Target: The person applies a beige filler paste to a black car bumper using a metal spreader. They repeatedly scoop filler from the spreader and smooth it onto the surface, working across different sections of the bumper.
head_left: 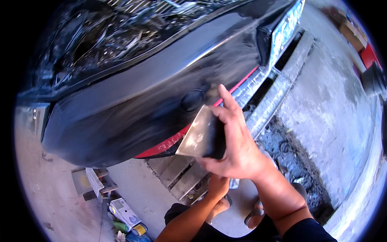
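Right hand (242, 151) holds a flat piece (197, 137) near panel's (121, 125) edge, above floor (135, 181).

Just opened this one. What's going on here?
A person's right hand has a flat, tan rectangular piece in its grip, beside the dark, scuffed vehicle panel, near a round cover and the red strip. Whether the piece touches the panel can't be told. The left hand is just below, partly hidden behind the right, so what it holds is unclear. A white box-shaped item is on the floor at lower left.
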The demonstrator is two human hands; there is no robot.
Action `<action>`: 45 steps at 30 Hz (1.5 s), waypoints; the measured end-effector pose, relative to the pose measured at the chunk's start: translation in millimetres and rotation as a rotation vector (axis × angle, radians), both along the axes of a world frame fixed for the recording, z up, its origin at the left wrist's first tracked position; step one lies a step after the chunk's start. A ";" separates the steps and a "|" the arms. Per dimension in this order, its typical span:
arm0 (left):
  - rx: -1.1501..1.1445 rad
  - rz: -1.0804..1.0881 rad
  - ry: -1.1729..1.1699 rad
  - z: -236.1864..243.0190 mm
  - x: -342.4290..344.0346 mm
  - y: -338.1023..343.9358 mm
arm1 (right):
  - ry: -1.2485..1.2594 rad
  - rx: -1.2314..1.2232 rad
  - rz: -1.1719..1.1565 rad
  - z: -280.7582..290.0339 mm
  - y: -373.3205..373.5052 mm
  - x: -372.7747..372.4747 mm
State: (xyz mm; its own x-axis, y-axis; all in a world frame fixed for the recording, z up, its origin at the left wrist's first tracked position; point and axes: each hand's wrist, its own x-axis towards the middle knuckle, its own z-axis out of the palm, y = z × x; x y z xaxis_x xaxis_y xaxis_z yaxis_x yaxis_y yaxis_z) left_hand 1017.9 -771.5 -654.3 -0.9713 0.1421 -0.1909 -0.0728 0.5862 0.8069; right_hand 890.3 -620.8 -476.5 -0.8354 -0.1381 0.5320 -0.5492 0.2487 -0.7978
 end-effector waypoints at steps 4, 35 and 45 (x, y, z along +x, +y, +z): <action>-0.131 -0.040 0.288 -62.1 -4.1 -15.0 | 0.178 0.039 -0.005 16.1 -38.3 -4.0; 0.305 0.203 -0.109 22.4 -27.6 -17.5 | 0.130 -0.024 0.036 35.0 -47.0 22.8; 0.920 0.393 0.245 156.6 -25.4 -20.6 | -0.270 -0.221 0.440 -18.7 27.9 60.3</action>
State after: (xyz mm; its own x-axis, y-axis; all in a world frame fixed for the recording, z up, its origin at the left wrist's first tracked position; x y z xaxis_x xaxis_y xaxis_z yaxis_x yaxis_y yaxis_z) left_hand 992.5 -792.2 -497.7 -0.9783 -0.2030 0.0407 0.1009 -0.2959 0.9499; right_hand 950.6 -592.9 -495.2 -0.8348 -0.4142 0.3629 -0.3323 -0.1466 -0.9317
